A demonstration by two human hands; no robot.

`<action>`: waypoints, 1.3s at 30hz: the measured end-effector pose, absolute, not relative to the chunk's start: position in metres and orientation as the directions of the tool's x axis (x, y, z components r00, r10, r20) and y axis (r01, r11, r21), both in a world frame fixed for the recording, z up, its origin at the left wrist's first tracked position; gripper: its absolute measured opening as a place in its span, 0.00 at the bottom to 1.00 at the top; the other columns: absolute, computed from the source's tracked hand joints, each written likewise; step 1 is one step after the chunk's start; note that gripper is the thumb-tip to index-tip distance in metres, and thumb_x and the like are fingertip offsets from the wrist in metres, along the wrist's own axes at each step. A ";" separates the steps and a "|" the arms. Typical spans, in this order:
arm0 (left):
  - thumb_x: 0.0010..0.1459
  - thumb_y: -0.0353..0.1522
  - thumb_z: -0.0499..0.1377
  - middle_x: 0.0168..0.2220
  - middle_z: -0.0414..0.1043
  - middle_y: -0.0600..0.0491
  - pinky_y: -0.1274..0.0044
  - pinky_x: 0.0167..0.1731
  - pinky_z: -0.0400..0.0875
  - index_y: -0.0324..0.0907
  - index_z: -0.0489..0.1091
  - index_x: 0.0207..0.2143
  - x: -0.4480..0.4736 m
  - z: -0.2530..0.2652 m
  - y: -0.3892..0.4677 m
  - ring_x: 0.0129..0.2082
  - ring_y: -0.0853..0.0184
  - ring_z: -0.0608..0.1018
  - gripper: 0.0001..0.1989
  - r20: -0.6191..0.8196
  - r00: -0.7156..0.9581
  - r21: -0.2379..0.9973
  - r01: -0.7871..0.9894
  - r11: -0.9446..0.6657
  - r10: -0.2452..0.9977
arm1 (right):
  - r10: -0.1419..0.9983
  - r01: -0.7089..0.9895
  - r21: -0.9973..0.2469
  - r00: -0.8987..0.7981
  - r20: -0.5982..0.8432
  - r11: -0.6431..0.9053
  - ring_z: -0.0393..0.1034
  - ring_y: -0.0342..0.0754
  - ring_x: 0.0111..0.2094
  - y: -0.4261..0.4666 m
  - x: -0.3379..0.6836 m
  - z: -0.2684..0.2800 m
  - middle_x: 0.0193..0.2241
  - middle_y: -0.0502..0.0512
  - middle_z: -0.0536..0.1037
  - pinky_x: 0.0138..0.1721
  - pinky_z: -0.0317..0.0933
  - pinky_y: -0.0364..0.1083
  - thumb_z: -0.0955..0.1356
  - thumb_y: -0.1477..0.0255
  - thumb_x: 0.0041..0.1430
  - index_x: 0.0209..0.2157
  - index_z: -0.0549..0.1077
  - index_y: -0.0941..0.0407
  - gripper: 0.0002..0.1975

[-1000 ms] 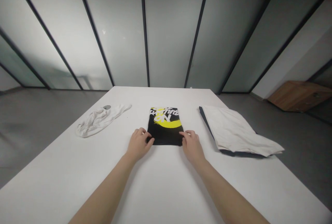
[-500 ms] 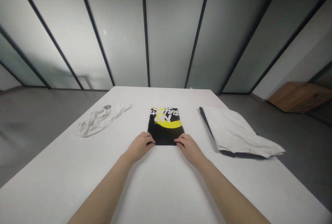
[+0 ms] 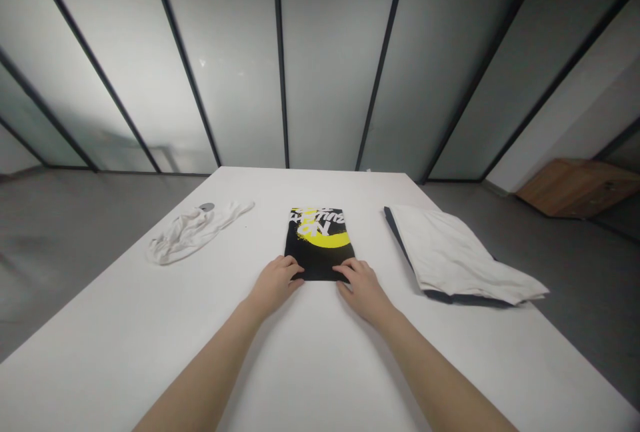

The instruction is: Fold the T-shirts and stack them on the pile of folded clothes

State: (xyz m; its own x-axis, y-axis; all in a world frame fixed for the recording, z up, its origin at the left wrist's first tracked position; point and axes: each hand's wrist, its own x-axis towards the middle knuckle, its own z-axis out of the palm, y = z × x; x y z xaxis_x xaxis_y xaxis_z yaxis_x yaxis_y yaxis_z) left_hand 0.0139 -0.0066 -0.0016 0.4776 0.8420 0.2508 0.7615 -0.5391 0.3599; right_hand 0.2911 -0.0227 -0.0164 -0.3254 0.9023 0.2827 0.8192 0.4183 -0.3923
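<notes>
Frosted glass panels (image 3: 325, 59) with dark bars stand behind the white tabletop (image 3: 315, 365), and grey floor (image 3: 75, 212) is seen on both sides. To the right, farther away, is a wooden cabinet (image 3: 570, 185).

On the middle of the tabletop lies a folded black cloth (image 3: 320, 264), flat, with white and yellow print (image 3: 327, 240) on its far part. The left hand (image 3: 274, 282) is at its near left corner and the right hand (image 3: 364, 285) at its near right corner. On each hand, the fingers rest on top of the cloth and the thumb is at the near edge, with a small gap seen between them. I cannot tell if this edge is pinched.

One second ago the hands were more at the side edges of the cloth; now they are at the near edge. Compared with half a second ago, the thumbs are more parted from the fingers. The folded black cloth stays in the same place.

A strip of tabletop separates it from the crumpled white cloth (image 3: 183, 235), which lies near the left edge beside a grey round piece (image 3: 207, 207). Another, narrower strip separates it from the white-and-dark folded cloth (image 3: 445, 252), whose corner reaches past the right edge.
</notes>
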 end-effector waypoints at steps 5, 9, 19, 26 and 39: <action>0.69 0.28 0.58 0.47 0.78 0.49 0.65 0.50 0.71 0.45 0.79 0.46 0.020 -0.002 -0.001 0.47 0.57 0.76 0.10 0.208 0.467 0.264 0.819 -0.509 0.859 | 0.917 0.829 -0.401 -0.312 0.248 0.390 0.71 0.56 0.50 -0.014 0.294 -0.012 0.49 0.60 0.80 0.54 0.64 0.53 0.68 0.76 0.67 0.54 0.79 0.53 0.16; 0.71 0.28 0.55 0.47 0.77 0.47 0.65 0.48 0.71 0.42 0.77 0.47 0.031 -0.001 -0.002 0.48 0.56 0.76 0.11 0.182 0.435 0.144 0.876 -0.461 0.882 | 0.943 0.867 -0.383 -0.253 0.215 0.320 0.73 0.55 0.50 -0.007 0.292 -0.013 0.50 0.59 0.82 0.53 0.63 0.52 0.66 0.79 0.68 0.54 0.78 0.54 0.16; 0.65 0.36 0.66 0.49 0.77 0.50 0.65 0.50 0.70 0.45 0.76 0.50 0.022 0.012 -0.012 0.50 0.56 0.76 0.12 0.183 0.451 0.259 0.835 -0.485 0.874 | 0.926 0.858 -0.365 -0.284 0.248 0.361 0.72 0.55 0.51 -0.004 0.292 -0.025 0.51 0.59 0.81 0.55 0.63 0.51 0.62 0.80 0.71 0.56 0.76 0.54 0.19; 0.67 0.25 0.56 0.48 0.78 0.48 0.65 0.49 0.69 0.44 0.76 0.47 0.030 0.005 -0.004 0.49 0.56 0.77 0.12 0.194 0.435 0.152 0.872 -0.464 0.880 | 0.938 0.829 -0.452 -0.232 0.256 0.329 0.72 0.55 0.53 -0.002 0.288 -0.027 0.55 0.64 0.79 0.58 0.63 0.53 0.59 0.80 0.71 0.58 0.74 0.59 0.20; 0.58 0.17 0.50 0.54 0.78 0.45 0.64 0.57 0.72 0.41 0.71 0.57 0.026 -0.008 -0.004 0.53 0.57 0.79 0.27 0.287 0.424 0.289 0.817 -0.499 0.859 | 0.879 0.816 -0.343 -0.382 0.285 0.466 0.70 0.59 0.51 -0.016 0.289 -0.009 0.48 0.59 0.81 0.54 0.63 0.57 0.75 0.71 0.62 0.53 0.81 0.49 0.17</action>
